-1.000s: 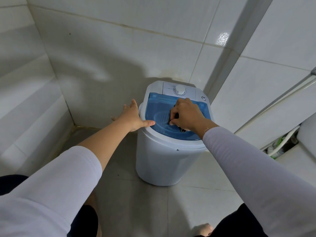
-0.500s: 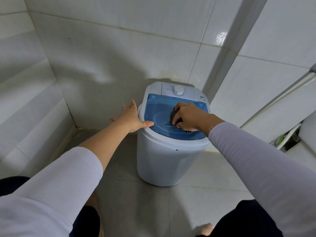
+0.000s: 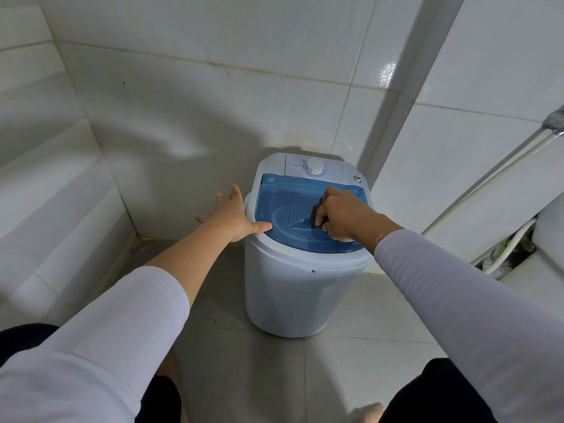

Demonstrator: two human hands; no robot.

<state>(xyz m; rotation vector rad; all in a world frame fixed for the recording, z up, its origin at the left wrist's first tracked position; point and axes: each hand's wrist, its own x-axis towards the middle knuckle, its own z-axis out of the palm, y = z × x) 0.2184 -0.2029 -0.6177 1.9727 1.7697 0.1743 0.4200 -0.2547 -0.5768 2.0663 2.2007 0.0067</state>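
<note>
The small washing machine [image 3: 293,294] stands on the floor [image 3: 351,377] in the corner, just ahead of the person's knees. The left hand [image 3: 235,213] lies flat against the machine's left rim, fingers spread and thumb along the edge, holding nothing. The right hand [image 3: 345,218] is curled round a dark pad [image 3: 317,213], probably a sponge, though the fingers hide most of it. The pad is pressed onto the blue lid [image 3: 274,196], right of its middle.

The work in hand looks like wiping the lid. To do it well, the left hand should brace the light tub so it neither slides nor tips, while the right hand works in short, even strokes and presses gently, since the thin lid may flex. The far edge of the lid lies just beside the white dial [image 3: 315,167], so strokes that way should stop short of knocking it.

A bare foot [image 3: 370,412] shows at the bottom edge, well clear of the tub. To the right, a hose [image 3: 515,239] hangs near a pale fixture [image 3: 549,239], and a slanting pipe [image 3: 488,178] runs up the tiled wall [image 3: 213,117] behind. None of these crowd the arms, but the corner leaves little room on the machine's left and far sides.
</note>
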